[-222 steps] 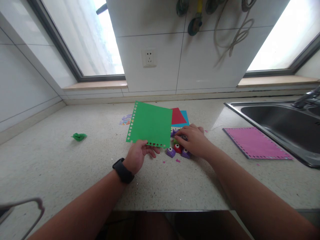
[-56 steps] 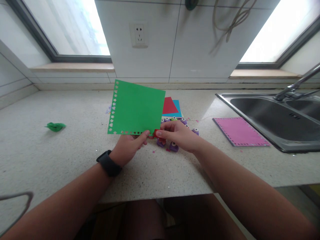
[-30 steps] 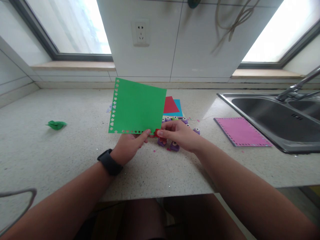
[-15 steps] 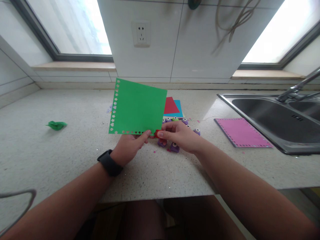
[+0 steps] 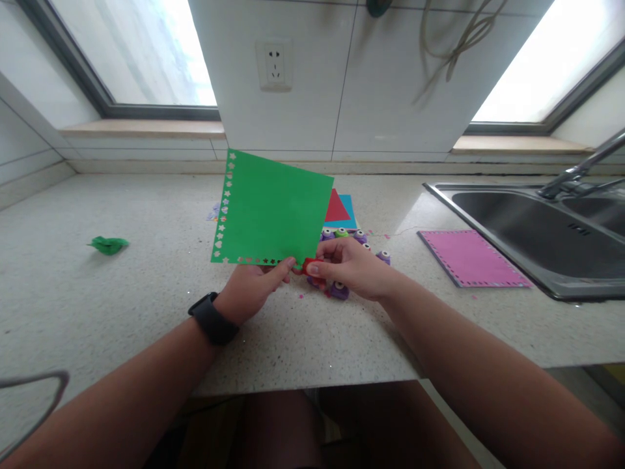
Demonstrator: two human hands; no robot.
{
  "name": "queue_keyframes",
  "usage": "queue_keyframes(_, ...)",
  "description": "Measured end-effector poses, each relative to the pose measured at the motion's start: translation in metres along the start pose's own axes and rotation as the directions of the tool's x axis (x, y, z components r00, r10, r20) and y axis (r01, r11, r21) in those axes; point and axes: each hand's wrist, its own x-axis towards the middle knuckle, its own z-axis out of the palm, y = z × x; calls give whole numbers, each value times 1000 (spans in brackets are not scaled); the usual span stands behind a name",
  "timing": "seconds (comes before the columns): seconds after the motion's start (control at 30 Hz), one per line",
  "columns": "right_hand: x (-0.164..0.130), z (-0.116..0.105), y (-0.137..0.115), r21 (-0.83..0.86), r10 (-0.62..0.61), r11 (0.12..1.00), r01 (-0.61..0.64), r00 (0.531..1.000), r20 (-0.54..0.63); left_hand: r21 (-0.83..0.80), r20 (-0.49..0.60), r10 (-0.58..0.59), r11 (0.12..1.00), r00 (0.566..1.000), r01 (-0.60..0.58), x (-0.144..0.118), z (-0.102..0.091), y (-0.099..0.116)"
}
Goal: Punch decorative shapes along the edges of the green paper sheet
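My left hand (image 5: 251, 291), with a black watch on the wrist, pinches the bottom edge of a green paper sheet (image 5: 273, 208) and holds it up above the counter. Small star and heart shapes are cut along the sheet's left and bottom edges. My right hand (image 5: 349, 268) grips a small red punch (image 5: 310, 266) at the sheet's lower right corner. Under and behind that hand lie several small purple and green punches (image 5: 338, 288) on the counter.
Red and blue sheets (image 5: 339, 207) lie behind the green one. A pink sheet (image 5: 469, 257) with punched edges lies beside the steel sink (image 5: 532, 228) and tap at the right. A crumpled green scrap (image 5: 108, 245) sits at the left. Paper bits dot the speckled counter (image 5: 122, 293).
At first my right hand rested on the punches on the counter; now it holds the red punch at the green sheet's corner. In the last second the sheet tilted slightly.
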Motion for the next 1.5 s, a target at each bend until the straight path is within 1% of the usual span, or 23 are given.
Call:
queue_keyframes(0.07, -1, 0, 0, -18, -15, 1000, 15, 1000, -2, -8, 3, 5, 1000, 1000, -5, 0, 0, 1)
queue_keyframes(0.17, -1, 0, 0, -46, -33, 998, 31, 999, -29, -64, 14, 44, 997, 999, -43, 0, 0, 2)
queue_keyframes(0.23, 0, 0, 0, -60, -36, 998, 34, 999, -27, -87, 14, 54, 995, 998, -53, 1, 0, 2)
queue_keyframes(0.43, 0, -1, -3, -68, -36, 997, 36, 999, 12, -95, 7, 42, 995, 999, -41, 1, 0, 2)
queue_keyframes(0.57, -1, -3, -5, -38, -19, 999, 20, 1000, 24, -103, -5, -7, 995, 1000, 7, 0, 0, 4)
queue_keyframes(0.7, -3, -9, -5, -29, -5, 1000, 4, 999, -38, -199, 21, 8, 980, 1000, -3, 0, 0, 8)
queue_keyframes(0.83, -4, -15, -6, -40, 3, 999, -7, 995, -100, -212, 31, -8, 977, 999, 15, 0, 0, 12)
queue_keyframes(0.93, -5, -16, -8, -115, -19, 993, 3, 990, -143, -234, 45, -32, 971, 998, 42, 1, 0, 10)
queue_keyframes(1.03, -6, -18, -10, -243, -71, 970, 26, 982, -176, -297, 59, -54, 953, 997, 69, 2, 0, 4)
queue_keyframes(1.1, -8, -19, -10, -375, -125, 926, 43, 972, -199, -346, 75, -62, 934, 995, 84, 3, 1, 1)
queue_keyframes(1.13, -9, -21, -10, -457, -162, 888, 49, 964, -210, -369, 84, -62, 925, 995, 88, 4, 1, 0)
queue_keyframes(1.23, -12, -27, -12, -688, -275, 723, 64, 940, -201, -420, 107, -57, 902, 993, 97, 5, 1, -1)
queue_keyframes(1.3, -14, -31, -14, -795, -319, 601, 84, 937, -143, -425, 123, -62, 899, 991, 109, 5, 1, -1)
queue_keyframes(1.37, -15, -34, -15, -857, -324, 501, 121, 944, -55, -412, 133, -69, 903, 989, 119, 5, 1, 0)
queue_keyframes(1.4, -15, -35, -15, -875, -320, 465, 137, 947, -21, -410, 139, -74, 903, 988, 126, 4, 1, 0)
queue_keyframes(1.5, -15, -38, -15, -899, -308, 409, 154, 951, 23, -470, 134, -89, 871, 987, 142, 4, 2, 2)
